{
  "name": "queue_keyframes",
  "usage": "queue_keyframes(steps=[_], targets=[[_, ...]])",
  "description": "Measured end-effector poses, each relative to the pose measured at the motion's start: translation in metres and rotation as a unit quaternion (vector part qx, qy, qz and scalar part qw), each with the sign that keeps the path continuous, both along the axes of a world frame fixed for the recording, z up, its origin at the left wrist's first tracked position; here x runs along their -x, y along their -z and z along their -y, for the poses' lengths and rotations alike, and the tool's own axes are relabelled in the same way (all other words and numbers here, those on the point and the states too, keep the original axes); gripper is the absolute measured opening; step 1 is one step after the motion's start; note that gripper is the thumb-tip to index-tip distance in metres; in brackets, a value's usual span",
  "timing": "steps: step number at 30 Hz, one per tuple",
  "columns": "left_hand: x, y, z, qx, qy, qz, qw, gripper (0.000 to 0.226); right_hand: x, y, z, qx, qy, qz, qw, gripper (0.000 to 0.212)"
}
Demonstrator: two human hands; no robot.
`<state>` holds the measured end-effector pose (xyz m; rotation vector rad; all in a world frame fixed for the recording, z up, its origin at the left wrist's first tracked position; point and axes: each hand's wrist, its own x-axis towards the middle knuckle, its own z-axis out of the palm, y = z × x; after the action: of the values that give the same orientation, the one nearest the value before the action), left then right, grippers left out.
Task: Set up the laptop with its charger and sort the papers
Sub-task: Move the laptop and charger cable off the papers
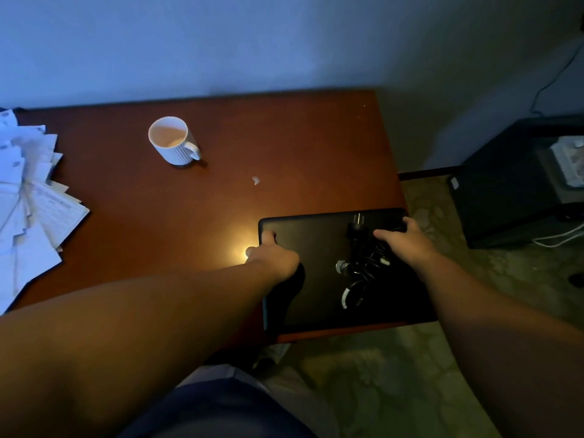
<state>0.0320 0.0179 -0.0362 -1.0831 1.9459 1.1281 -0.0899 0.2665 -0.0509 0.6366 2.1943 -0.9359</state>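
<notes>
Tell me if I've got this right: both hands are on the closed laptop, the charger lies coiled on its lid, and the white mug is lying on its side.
Not quite. In the head view the white mug stands upright, not on its side. The rest holds: left hand and right hand grip the closed laptop, charger coiled on its lid.

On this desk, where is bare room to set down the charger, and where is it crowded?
Bare wood lies between the mug and the closed laptop, apart from a small white scrap, and along the desk to the far right corner. The left end is crowded with fanned papers. The laptop's lid carries the coiled charger and both hands.
</notes>
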Motion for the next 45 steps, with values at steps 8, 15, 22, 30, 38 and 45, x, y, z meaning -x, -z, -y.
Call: queue_keyframes(steps=[8,15,22,30,38,45], targets=[[-0.018,0.01,0.022,-0.048,-0.1,-0.052,0.993,0.081,0.005,0.0,0.006,0.016,0.047,0.045,0.998,0.096],[-0.027,0.009,0.073,-0.086,-0.189,-0.071,0.976,0.086,-0.002,-0.009,0.055,0.017,0.026,0.06,0.998,0.095],[-0.059,0.006,0.184,-0.082,-0.246,-0.073,0.963,0.083,-0.021,-0.008,0.172,0.037,-0.026,0.049,0.998,0.099],[-0.095,0.001,0.297,-0.044,-0.287,-0.096,0.952,0.083,-0.042,-0.007,0.301,0.043,-0.062,0.054,0.996,0.101],[-0.105,-0.001,0.351,-0.055,-0.305,-0.128,0.942,0.089,-0.05,-0.012,0.364,0.02,-0.08,0.069,0.994,0.102],[-0.097,0.0,0.358,-0.058,-0.296,-0.14,0.943,0.09,-0.049,-0.02,0.369,0.021,-0.071,0.089,0.993,0.099]])
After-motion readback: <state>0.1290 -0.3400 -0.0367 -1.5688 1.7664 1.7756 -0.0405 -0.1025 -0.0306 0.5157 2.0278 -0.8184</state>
